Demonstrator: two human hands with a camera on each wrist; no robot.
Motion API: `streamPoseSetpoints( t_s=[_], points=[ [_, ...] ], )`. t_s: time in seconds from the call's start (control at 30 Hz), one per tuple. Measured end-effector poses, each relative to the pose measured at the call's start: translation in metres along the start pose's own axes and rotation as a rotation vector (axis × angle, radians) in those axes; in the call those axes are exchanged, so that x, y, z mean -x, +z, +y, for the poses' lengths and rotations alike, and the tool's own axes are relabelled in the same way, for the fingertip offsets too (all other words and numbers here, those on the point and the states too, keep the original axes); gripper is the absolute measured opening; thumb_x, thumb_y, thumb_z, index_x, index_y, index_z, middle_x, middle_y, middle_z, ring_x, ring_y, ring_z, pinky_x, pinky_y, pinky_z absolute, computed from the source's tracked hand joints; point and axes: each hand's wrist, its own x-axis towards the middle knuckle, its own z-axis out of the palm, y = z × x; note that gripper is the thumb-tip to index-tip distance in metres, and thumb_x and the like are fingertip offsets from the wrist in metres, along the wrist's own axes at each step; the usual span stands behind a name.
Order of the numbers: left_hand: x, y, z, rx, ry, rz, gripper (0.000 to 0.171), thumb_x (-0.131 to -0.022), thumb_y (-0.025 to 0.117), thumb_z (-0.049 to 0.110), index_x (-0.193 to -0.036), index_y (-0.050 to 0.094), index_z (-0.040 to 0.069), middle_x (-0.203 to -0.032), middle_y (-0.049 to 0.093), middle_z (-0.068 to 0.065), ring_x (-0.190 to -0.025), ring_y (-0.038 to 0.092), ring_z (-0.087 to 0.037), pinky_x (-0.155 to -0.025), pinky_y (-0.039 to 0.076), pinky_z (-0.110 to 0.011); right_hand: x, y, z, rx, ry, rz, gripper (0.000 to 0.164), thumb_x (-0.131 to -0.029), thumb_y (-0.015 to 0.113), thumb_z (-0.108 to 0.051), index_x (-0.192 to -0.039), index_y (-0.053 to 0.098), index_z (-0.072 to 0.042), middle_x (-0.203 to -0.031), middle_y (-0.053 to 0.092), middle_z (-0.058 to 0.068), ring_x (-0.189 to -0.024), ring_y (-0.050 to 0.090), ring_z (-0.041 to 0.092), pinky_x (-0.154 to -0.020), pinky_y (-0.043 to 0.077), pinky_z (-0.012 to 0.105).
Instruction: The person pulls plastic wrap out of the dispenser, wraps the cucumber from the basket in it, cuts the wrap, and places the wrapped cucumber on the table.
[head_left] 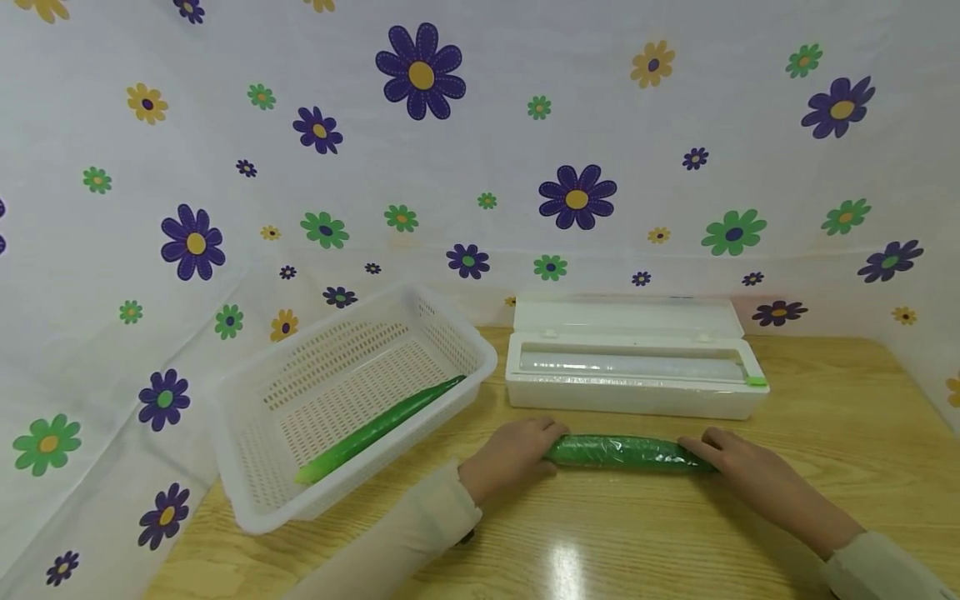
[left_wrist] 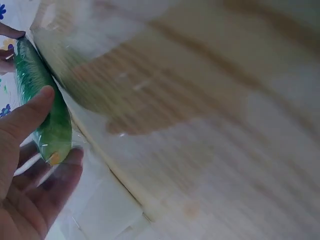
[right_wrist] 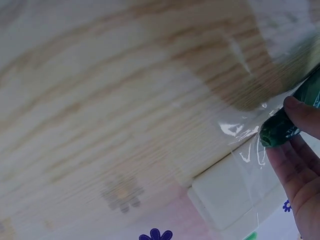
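A green cucumber (head_left: pixel 626 452) wrapped in clear cling film lies crosswise just above or on the wooden table. My left hand (head_left: pixel 513 454) holds its left end. In the left wrist view, the thumb of that hand (left_wrist: pixel 25 117) lies on top and the fingers are underneath, near the cucumber's pale tip. At the other end, my right hand (head_left: pixel 757 471) pinches the cucumber between thumb and fingers. Loose, glossy film (right_wrist: pixel 235 130) spreads beyond that end in the right wrist view.
Behind the cucumber stands a white cling film dispenser (head_left: pixel 630 398), lid raised, with a film roll (head_left: pixel 630 365) inside. At left, a white perforated basket (head_left: pixel 258 521) contains another long green cucumber (head_left: pixel 375 429). A flower-printed cloth (head_left: pixel 480 125) hangs behind the wooden table (head_left: pixel 847 400).
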Motion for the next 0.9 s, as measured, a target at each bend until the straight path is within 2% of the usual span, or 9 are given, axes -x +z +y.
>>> streamPoseSetpoints(
  t_s=[0.1, 0.2, 0.3, 0.37, 0.5, 0.63, 0.73, 0.9],
  points=[
    [0.001, 0.001, 0.000, -0.053, 0.021, 0.076, 0.060, -0.079, 0.074, 0.036, -0.128, 0.049, 0.013, -0.116, 0.058, -0.002, -0.100, 0.061, -0.013, -0.080, 0.053, -0.024, 0.000, 0.000, 0.000, 0.001, 0.008, -0.008, 0.050, -0.074, 0.072, 0.006, -0.119, 0.061, -0.011, -0.095, 0.058, 0.005, -0.080, 0.059, 0.013, -0.064, 0.054, 0.026],
    [0.000, 0.002, -0.001, -0.130, 0.086, 0.150, 0.062, -0.075, 0.077, 0.035, -0.127, 0.049, 0.014, -0.118, 0.056, -0.001, -0.105, 0.058, -0.013, -0.087, 0.051, -0.023, -0.001, 0.000, 0.000, 0.000, 0.014, -0.021, 0.050, -0.073, 0.072, 0.007, -0.119, 0.061, -0.011, -0.095, 0.058, 0.006, -0.080, 0.060, 0.014, -0.064, 0.055, 0.027],
    [-0.001, 0.002, 0.000, -0.210, 0.171, 0.188, 0.051, -0.079, 0.075, 0.026, -0.124, 0.055, 0.015, -0.116, 0.059, 0.001, -0.105, 0.059, -0.010, -0.087, 0.050, -0.019, -0.001, 0.000, 0.000, -0.002, 0.017, -0.026, 0.050, -0.073, 0.072, 0.008, -0.119, 0.061, -0.010, -0.096, 0.059, 0.007, -0.081, 0.061, 0.015, -0.065, 0.055, 0.028],
    [-0.002, 0.000, 0.001, -0.245, 0.205, 0.182, 0.042, -0.083, 0.071, 0.020, -0.123, 0.058, 0.015, -0.114, 0.061, 0.002, -0.102, 0.061, -0.008, -0.084, 0.051, -0.017, -0.002, 0.000, 0.001, -0.007, 0.015, -0.025, 0.050, -0.073, 0.072, 0.007, -0.119, 0.062, -0.010, -0.097, 0.060, 0.007, -0.082, 0.061, 0.016, -0.066, 0.055, 0.028],
    [-0.004, -0.001, 0.005, -0.262, 0.196, 0.157, 0.035, -0.088, 0.064, 0.013, -0.123, 0.060, 0.015, -0.110, 0.064, 0.003, -0.098, 0.062, -0.007, -0.077, 0.052, -0.014, 0.000, 0.000, 0.004, -0.039, 0.002, 0.005, 0.047, -0.071, 0.075, 0.003, -0.116, 0.061, -0.005, -0.099, 0.061, 0.008, -0.085, 0.063, 0.019, -0.070, 0.056, 0.030],
    [-0.005, -0.002, 0.007, -0.262, 0.170, 0.141, 0.034, -0.089, 0.063, 0.012, -0.123, 0.060, 0.015, -0.109, 0.065, 0.003, -0.098, 0.062, -0.007, -0.076, 0.052, -0.014, 0.002, 0.004, 0.010, -0.079, -0.031, 0.096, 0.045, -0.062, 0.081, -0.002, -0.102, 0.060, -0.004, -0.095, 0.062, 0.005, -0.084, 0.064, 0.019, -0.069, 0.056, 0.030],
    [-0.005, -0.001, 0.007, -0.272, 0.158, 0.131, 0.034, -0.089, 0.062, 0.012, -0.123, 0.059, 0.016, -0.109, 0.065, 0.002, -0.098, 0.062, -0.007, -0.075, 0.052, -0.014, 0.003, 0.006, 0.013, -0.087, -0.052, 0.155, 0.044, -0.060, 0.082, 0.001, -0.097, 0.060, -0.006, -0.093, 0.060, 0.004, -0.081, 0.062, 0.017, -0.068, 0.056, 0.029],
    [-0.006, -0.001, 0.007, -0.275, 0.135, 0.103, 0.034, -0.090, 0.060, 0.011, -0.124, 0.058, 0.016, -0.109, 0.065, 0.001, -0.097, 0.063, -0.008, -0.073, 0.053, -0.016, 0.004, 0.007, 0.016, -0.090, -0.065, 0.180, 0.045, -0.060, 0.080, 0.008, -0.097, 0.061, -0.007, -0.093, 0.058, 0.004, -0.081, 0.059, 0.016, -0.067, 0.055, 0.030]
  ],
)
